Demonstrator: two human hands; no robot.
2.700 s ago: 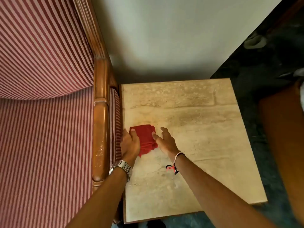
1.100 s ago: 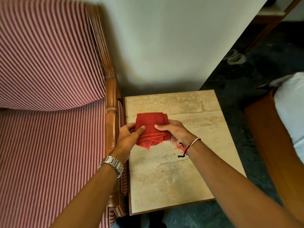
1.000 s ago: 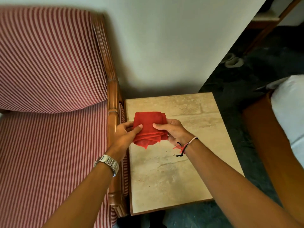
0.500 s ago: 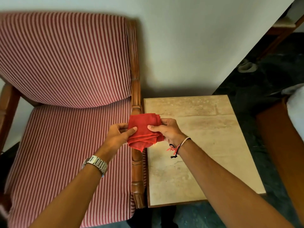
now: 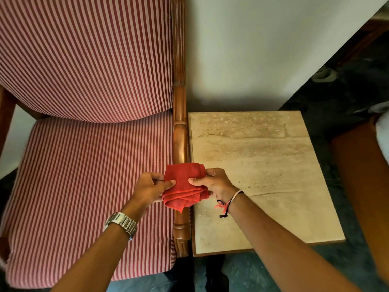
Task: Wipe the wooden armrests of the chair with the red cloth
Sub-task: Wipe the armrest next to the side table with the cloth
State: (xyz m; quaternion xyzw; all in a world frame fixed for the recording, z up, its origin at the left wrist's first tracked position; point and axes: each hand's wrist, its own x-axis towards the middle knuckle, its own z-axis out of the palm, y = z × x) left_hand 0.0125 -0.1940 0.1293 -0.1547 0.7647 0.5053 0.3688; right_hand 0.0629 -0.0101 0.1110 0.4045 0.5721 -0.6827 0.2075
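Note:
A folded red cloth point(image 5: 184, 187) hangs in the air just above the chair's right wooden armrest point(image 5: 180, 144), hiding its middle part. My left hand point(image 5: 150, 187), with a metal watch on the wrist, pinches the cloth's left edge. My right hand point(image 5: 214, 183), with thread bracelets on the wrist, pinches its right edge. The armrest runs front to back between the striped seat point(image 5: 84, 186) and the side table. A sliver of the left armrest point(image 5: 6, 110) shows at the far left edge.
A beige stone-topped side table point(image 5: 263, 165) stands tight against the chair's right side. A white wall point(image 5: 252, 49) rises behind both. Dark floor and an orange wooden piece of furniture point(image 5: 362, 186) lie to the right.
Both hands lifted the red cloth off the side table and carried it left, over the right armrest. The view swung left, so more of the chair shows.

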